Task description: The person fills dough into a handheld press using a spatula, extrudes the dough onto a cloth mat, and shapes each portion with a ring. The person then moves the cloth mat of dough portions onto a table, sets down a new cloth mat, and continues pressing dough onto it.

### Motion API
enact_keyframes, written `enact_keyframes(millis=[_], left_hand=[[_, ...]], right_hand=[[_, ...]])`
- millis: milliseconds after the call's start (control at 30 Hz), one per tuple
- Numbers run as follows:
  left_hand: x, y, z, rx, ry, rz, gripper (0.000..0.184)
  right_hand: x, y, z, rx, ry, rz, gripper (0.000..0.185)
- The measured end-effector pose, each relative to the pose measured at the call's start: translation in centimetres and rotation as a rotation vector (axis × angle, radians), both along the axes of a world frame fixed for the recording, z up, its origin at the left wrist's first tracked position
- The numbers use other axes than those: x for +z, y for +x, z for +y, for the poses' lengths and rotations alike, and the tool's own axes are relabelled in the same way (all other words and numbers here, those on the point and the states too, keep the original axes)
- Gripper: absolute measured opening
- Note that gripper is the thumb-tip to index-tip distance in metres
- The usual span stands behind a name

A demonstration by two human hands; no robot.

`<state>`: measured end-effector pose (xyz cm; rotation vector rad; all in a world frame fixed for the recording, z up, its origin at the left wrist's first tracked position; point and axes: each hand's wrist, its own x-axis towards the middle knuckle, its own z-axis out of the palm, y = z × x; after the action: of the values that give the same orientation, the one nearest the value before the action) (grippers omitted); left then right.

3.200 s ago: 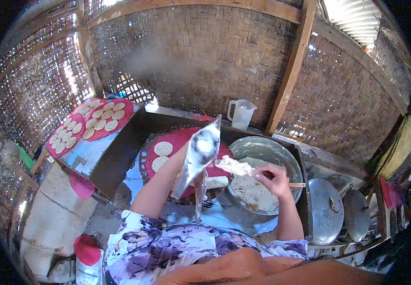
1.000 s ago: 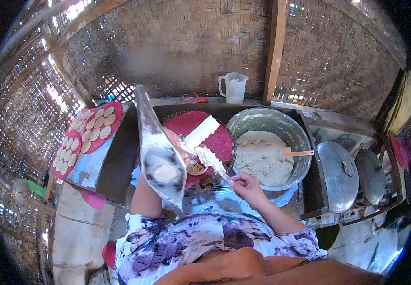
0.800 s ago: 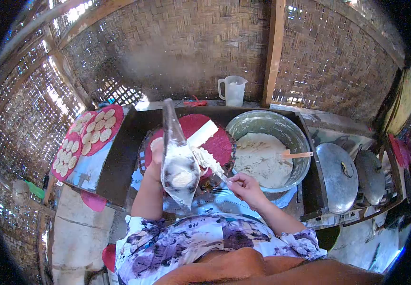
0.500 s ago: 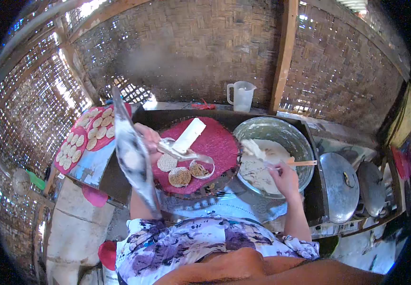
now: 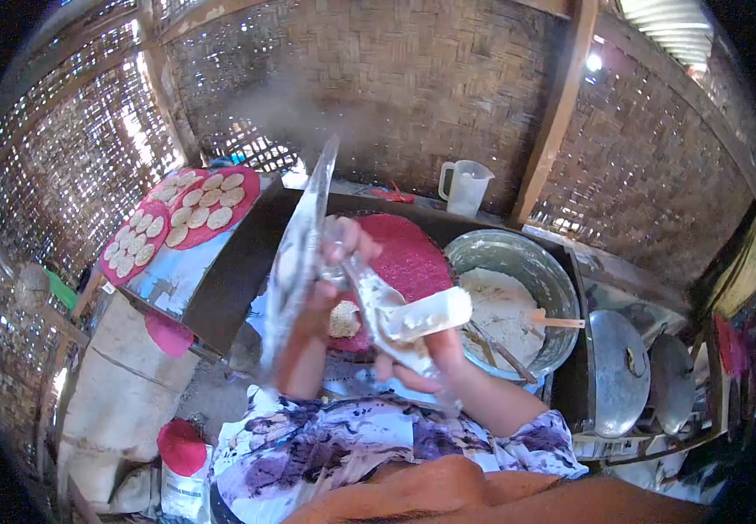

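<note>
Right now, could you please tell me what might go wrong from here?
The stick lies against the pot's rim close to the right forearm, so a swing could knock it loose. The pale-smeared tool, in both hands (left, right), is near the disc on the red tray, so drips might spoil it.

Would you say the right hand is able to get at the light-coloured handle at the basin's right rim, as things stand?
Probably yes: the light-coloured handle juts over the basin's right rim with nothing covering it, though the right hand seems busy at the long tool.
</note>
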<state>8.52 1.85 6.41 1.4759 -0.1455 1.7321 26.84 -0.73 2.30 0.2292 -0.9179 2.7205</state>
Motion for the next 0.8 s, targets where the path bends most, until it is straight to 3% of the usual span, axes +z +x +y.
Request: enact_keyframes(millis=[33, 67, 133, 200, 233, 267, 333, 367, 500, 533, 600, 633, 700, 800], left_hand=[[0.2, -1.0, -0.4, 0.043, -0.351, -0.064, 0.051], [-0.4, -1.9, -1.1, 0.186, -0.375, 0.114, 0.049], [-1.7, -3.5, -2.4, 0.47, -0.385, 0.493, 0.047], [-4.2, -5.4, -1.4, 0.39, -0.051, 0.839, 0.056], [-5.6, -5.2, -1.3, 0.386, -0.123, 0.85, 0.061], [-5.6, -4.8, -1.9, 0.449, -0.206, 0.87, 0.059], [-5.6, -4.5, -1.9, 0.64, -0.238, 1.023, 0.053], [-4.9, -4.3, -1.6, 0.757, -0.145, 1.266, 0.047], [-3.8, -3.2, -1.6, 1.067, 0.09, 1.375, 0.039], [-3.5, -3.0, -1.6, 1.047, 0.038, 1.441, 0.038], [-2.0, -2.7, -1.9, 1.002, -0.066, 1.574, 0.037], [-2.4, -2.9, -1.8, 1.002, 0.077, 1.419, 0.033], [-3.8, -2.2, -1.1, 0.466, -0.573, 0.786, 0.032], [-4.1, -2.1, -0.4, 0.18, -0.847, 0.552, 0.034]], right_hand=[[0.8, 1.1, 0.5, -0.132, 0.082, -0.203, 0.086], [0.4, 1.8, 1.0, -0.175, 0.035, -0.096, 0.086], [2.0, 2.7, 0.6, -0.515, 0.21, -0.164, 0.089], [2.5, 3.1, 2.0, -0.489, 0.329, -0.22, 0.093], [2.8, 3.3, 2.7, -0.473, 0.387, -0.272, 0.096], [3.0, 2.7, 2.7, -0.623, 0.442, -0.32, 0.09], [4.8, 1.4, 1.3, -1.028, 0.768, -0.426, 0.081], [4.4, 1.3, 1.7, -1.083, 0.883, -0.419, 0.079], [4.4, 1.2, 2.8, -1.266, 1.651, -0.423, 0.079], [5.0, 1.3, 2.6, -1.284, 1.924, -0.424, 0.079], [5.1, 1.0, 1.7, -1.285, 2.027, -0.441, 0.075], [5.1, 0.8, 1.3, -1.275, 2.061, -0.463, 0.075], [4.9, 0.3, 1.4, -1.27, 2.107, -0.466, 0.077], [3.9, -0.1, 1.5, -1.216, 2.085, -0.576, 0.079]])
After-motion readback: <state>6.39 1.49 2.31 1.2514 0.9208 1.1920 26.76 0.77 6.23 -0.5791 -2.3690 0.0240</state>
